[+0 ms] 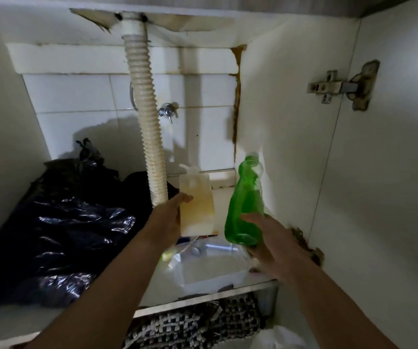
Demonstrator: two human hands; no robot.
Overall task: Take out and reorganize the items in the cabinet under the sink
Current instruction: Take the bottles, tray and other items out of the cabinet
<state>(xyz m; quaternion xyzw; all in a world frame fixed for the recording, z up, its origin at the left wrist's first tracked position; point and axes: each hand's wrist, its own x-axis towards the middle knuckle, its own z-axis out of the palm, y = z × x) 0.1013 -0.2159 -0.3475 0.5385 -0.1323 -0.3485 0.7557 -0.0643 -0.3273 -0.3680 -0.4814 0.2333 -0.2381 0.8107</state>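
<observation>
Both my arms reach into the cabinet under the sink. My left hand (169,212) grips a pale, square pump bottle (196,202) with yellowish liquid, held upright just right of the drain hose. My right hand (273,239) holds a green dish-soap bottle (245,205) by its lower part, tilted slightly, close to the right cabinet wall. Both bottles are lifted above the cabinet floor (162,285).
A ribbed white drain hose (147,117) runs down the middle. A big black plastic bag (59,230) fills the left side. A clear plastic container (210,265) with small items lies below the bottles. A water valve (167,113) sits on the tiled back wall. A woven mat (198,321) lies in front.
</observation>
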